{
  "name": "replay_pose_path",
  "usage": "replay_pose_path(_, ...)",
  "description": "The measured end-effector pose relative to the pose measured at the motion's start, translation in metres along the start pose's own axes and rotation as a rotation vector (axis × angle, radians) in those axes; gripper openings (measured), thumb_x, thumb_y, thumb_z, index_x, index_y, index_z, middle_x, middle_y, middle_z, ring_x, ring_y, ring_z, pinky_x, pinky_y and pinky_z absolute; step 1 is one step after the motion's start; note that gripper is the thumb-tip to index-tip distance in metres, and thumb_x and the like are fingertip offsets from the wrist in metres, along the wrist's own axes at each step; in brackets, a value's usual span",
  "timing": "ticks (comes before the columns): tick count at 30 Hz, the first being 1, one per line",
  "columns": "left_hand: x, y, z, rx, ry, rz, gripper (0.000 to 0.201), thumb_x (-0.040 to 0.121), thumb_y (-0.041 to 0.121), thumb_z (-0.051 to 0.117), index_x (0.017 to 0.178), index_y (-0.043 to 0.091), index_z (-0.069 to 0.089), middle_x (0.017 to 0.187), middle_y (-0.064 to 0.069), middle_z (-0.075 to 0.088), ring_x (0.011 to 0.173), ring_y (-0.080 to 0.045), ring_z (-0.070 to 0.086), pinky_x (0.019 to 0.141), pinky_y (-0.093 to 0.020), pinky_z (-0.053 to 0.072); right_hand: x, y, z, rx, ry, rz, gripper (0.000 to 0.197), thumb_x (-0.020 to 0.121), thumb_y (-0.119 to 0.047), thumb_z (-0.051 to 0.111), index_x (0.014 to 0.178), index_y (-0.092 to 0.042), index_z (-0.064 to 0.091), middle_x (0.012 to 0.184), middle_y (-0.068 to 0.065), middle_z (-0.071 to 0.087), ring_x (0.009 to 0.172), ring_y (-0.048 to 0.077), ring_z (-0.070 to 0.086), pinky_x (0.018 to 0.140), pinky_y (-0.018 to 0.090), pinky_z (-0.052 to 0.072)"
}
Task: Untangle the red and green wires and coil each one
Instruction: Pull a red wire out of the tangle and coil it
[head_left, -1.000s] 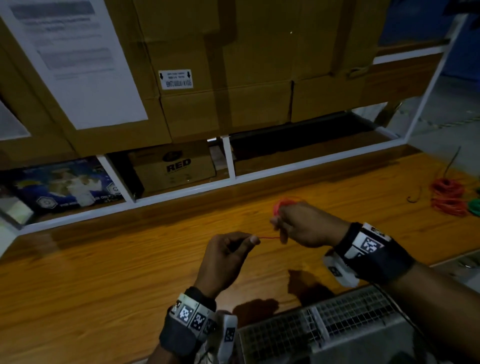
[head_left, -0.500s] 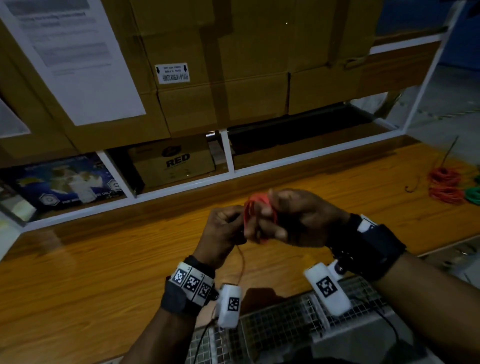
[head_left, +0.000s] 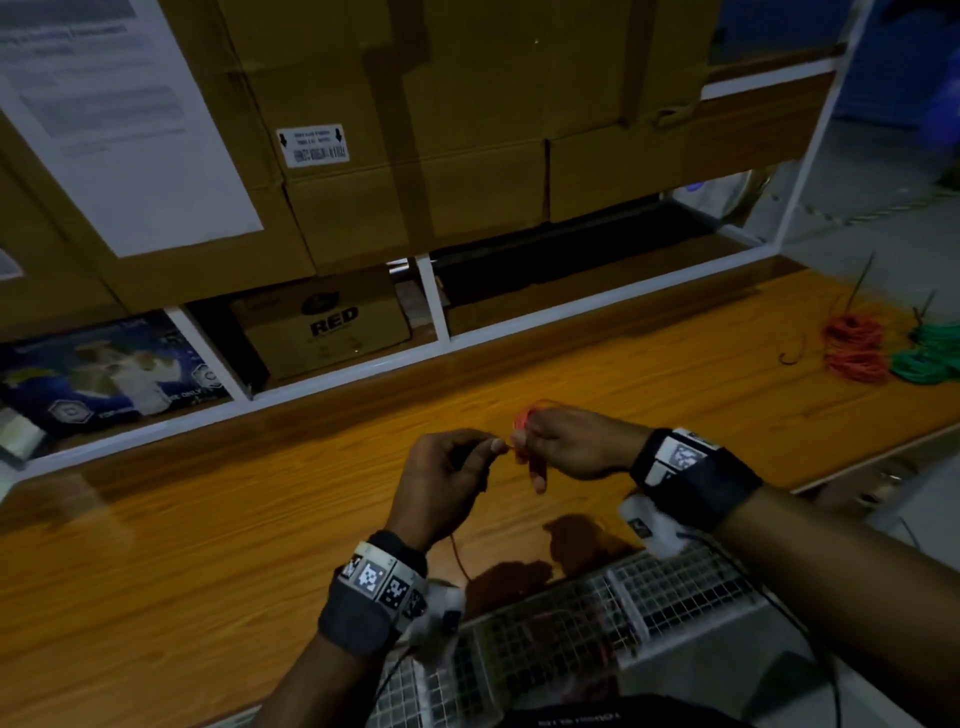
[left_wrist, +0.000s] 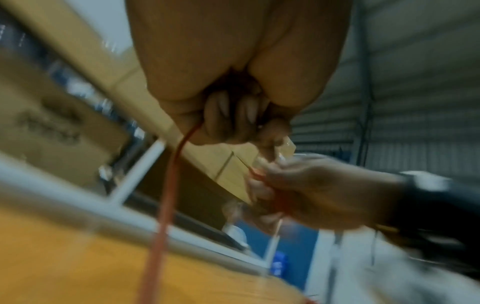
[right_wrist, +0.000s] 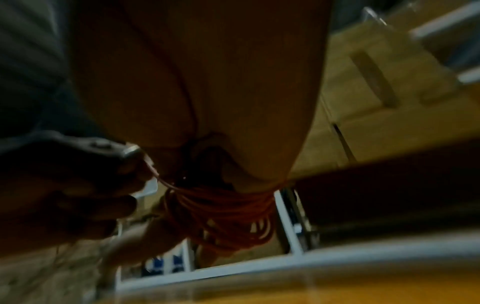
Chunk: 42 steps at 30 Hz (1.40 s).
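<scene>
My right hand (head_left: 563, 447) grips a small coil of red wire (head_left: 527, 423), its loops wound round the fingers, plain in the right wrist view as a red bundle (right_wrist: 223, 214). My left hand (head_left: 452, 467) pinches the loose strand of the same red wire (left_wrist: 171, 181) just left of the coil. The strand runs down from that hand toward the table edge. Both hands hover above the wooden table (head_left: 208, 545). No green wire is in either hand.
Coiled red wires (head_left: 854, 348) and green wires (head_left: 930, 353) lie at the table's far right. A white wire-mesh cage (head_left: 597, 613) sits at the near edge below my wrists. Cardboard boxes (head_left: 415, 130) fill the white shelf frame (head_left: 436, 306) behind the table.
Half a second ago both hands were pressed together at the coil, raised higher. They have dropped and parted slightly, my left hand drawing the strand out to the left.
</scene>
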<state>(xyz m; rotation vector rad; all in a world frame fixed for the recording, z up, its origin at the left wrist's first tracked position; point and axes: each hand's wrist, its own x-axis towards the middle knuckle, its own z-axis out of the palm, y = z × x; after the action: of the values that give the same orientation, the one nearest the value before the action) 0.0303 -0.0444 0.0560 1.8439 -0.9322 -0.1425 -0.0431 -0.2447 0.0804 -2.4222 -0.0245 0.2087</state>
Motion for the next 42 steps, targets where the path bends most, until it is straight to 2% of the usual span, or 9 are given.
replay_pose_path(5, -0.002, -0.003, -0.023, -0.135, 0.01, 0.051, 0.017, 0.089, 0.026, 0.073, 0.088, 0.011, 0.081, 0.07, 0.001, 0.074, 0.06, -0.015, 0.066, 0.058, -0.028, 0.049, -0.026, -0.014, 0.004, 0.567, -0.282, -0.014, 0.047, 0.111, -0.035, 0.034, 0.093, -0.002, 0.063, 0.074, 0.012, 0.063, 0.109, 0.035, 0.066, 0.083, 0.035, 0.044)
replay_pose_path(11, -0.001, 0.004, -0.013, -0.525, -0.024, -0.044, 0.028, 0.086, 0.031, 0.075, 0.085, 0.004, 0.078, 0.063, -0.023, 0.063, 0.046, -0.033, 0.046, 0.045, -0.031, 0.032, -0.029, -0.03, 0.008, 1.053, -0.566, -0.292, 0.034, 0.106, -0.03, 0.04, 0.1, -0.005, 0.061, 0.079, 0.011, 0.065, 0.103, 0.04, 0.059, 0.107, 0.065, 0.033)
replay_pose_path(15, -0.002, 0.006, 0.002, -0.62, -0.013, -0.077, 0.034, 0.097, 0.037, 0.065, 0.08, 0.008, 0.071, 0.054, -0.012, 0.054, 0.042, -0.029, 0.042, 0.042, -0.034, 0.032, -0.026, -0.045, -0.002, 1.321, -0.242, -0.336, 0.035, 0.103, -0.041, 0.044, 0.098, -0.01, 0.06, 0.077, 0.005, 0.063, 0.089, 0.031, 0.057, 0.093, 0.046, 0.042)
replay_pose_path(19, -0.01, 0.006, 0.018, -0.52, -0.024, -0.162, 0.029, 0.101, 0.025, 0.058, 0.101, 0.003, 0.076, 0.051, 0.002, 0.041, 0.043, -0.012, 0.028, 0.047, -0.025, 0.025, -0.016, -0.046, -0.026, 1.626, 0.227, -0.339, 0.036, 0.109, -0.036, 0.032, 0.101, -0.01, 0.055, 0.085, 0.005, 0.069, 0.118, 0.028, 0.061, 0.119, 0.045, 0.037)
replay_pose_path(24, -0.014, 0.011, 0.025, -0.182, -0.272, -0.043, 0.025, 0.105, 0.033, 0.057, 0.124, 0.022, 0.069, 0.055, 0.008, 0.051, 0.048, -0.017, 0.045, 0.051, -0.034, 0.035, 0.005, -0.024, -0.011, 0.497, 0.82, -0.15, 0.036, 0.112, -0.032, 0.029, 0.094, -0.02, 0.059, 0.086, -0.002, 0.075, 0.098, 0.01, 0.071, 0.098, 0.036, 0.05)
replay_pose_path(29, -0.005, 0.012, -0.004, 0.19, -0.155, 0.061, 0.021, 0.101, 0.039, 0.063, 0.109, 0.027, 0.078, 0.064, 0.017, 0.065, 0.056, -0.005, 0.062, 0.054, -0.029, 0.046, -0.002, -0.01, -0.006, -0.033, 0.234, 0.0, 0.045, 0.11, -0.039, 0.036, 0.082, -0.021, 0.067, 0.08, -0.003, 0.074, 0.077, 0.007, 0.065, 0.086, 0.043, 0.053)
replay_pose_path(34, 0.005, 0.006, -0.039, -0.038, -0.139, 0.052, 0.029, 0.081, 0.037, 0.081, 0.101, 0.017, 0.077, 0.077, 0.0, 0.077, 0.071, -0.017, 0.075, 0.066, -0.045, 0.061, -0.022, -0.017, -0.002, 0.51, -0.291, -0.022, 0.057, 0.11, -0.039, 0.035, 0.095, 0.004, 0.068, 0.084, 0.018, 0.07, 0.089, 0.027, 0.068, 0.074, 0.026, 0.046)
replay_pose_path(39, 0.019, 0.011, -0.041, -0.336, -0.086, 0.017, 0.024, 0.072, 0.017, 0.084, 0.093, 0.006, 0.079, 0.082, -0.006, 0.078, 0.076, -0.025, 0.074, 0.068, -0.038, 0.06, -0.02, -0.023, 0.003, 0.922, -0.494, -0.164, 0.043, 0.109, -0.033, 0.034, 0.104, -0.001, 0.062, 0.08, 0.017, 0.063, 0.109, 0.039, 0.063, 0.101, 0.067, 0.033)
replay_pose_path(42, 0.023, 0.007, -0.032, -0.426, -0.066, 0.007, 0.015, 0.079, 0.018, 0.079, 0.089, 0.007, 0.081, 0.08, -0.014, 0.076, 0.067, -0.035, 0.065, 0.055, -0.04, 0.052, -0.021, -0.031, 0.0, 1.116, -0.502, -0.263, 0.038, 0.109, -0.028, 0.029, 0.103, -0.004, 0.059, 0.08, 0.012, 0.065, 0.105, 0.037, 0.062, 0.106, 0.064, 0.034)
